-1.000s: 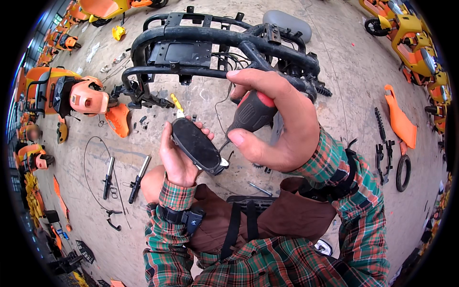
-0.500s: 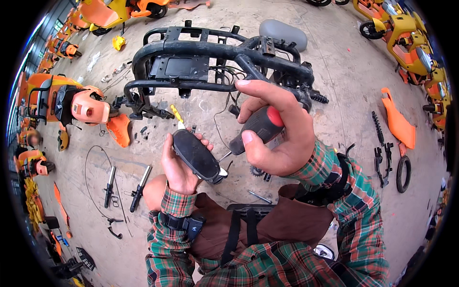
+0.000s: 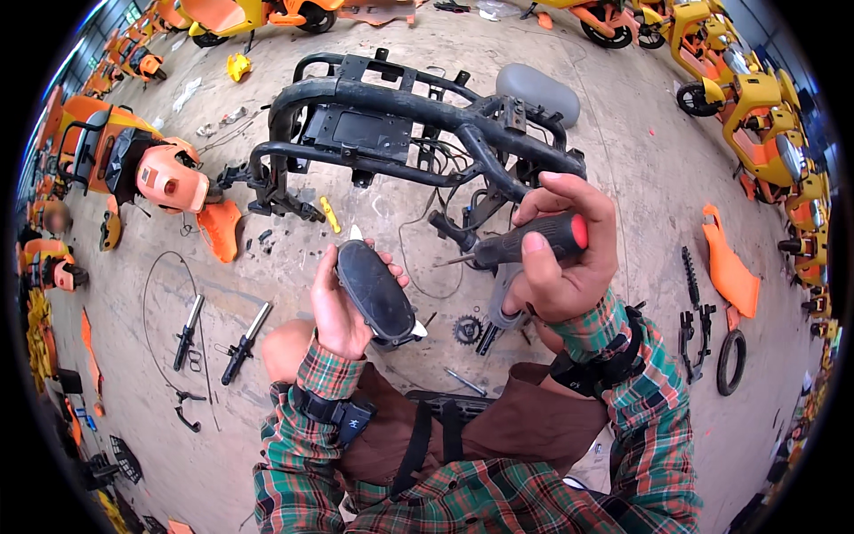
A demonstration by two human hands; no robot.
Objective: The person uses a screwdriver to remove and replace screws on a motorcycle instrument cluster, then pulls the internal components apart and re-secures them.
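our left hand cradles a black case, palm beneath, thumb along its left edge and fingertips curled round its right. our right hand, higher and to the right of it, pinches a screwdriver between thumb and bent fingers; the shaft points back toward the left hand, its tip apart from the case.

as we judge it, the case could tip off our palm, since only one hand steadies it and a sideways push on its edge would go unbraced. the screwdriver could also skid into our left fingers if we pressed at a slant.

the case looks oval, dark and dull-faced, with a pale pointed tab at each end; its underside we cannot see.

below the gap between our hands lies a toothed sprocket; left of the left hand, two fork tubes; just beyond that hand, a yellow tool. past both hands we see a black frame with a grey pod behind it. well right of the right hand are an orange panel and a tyre; farthest off, scooters.
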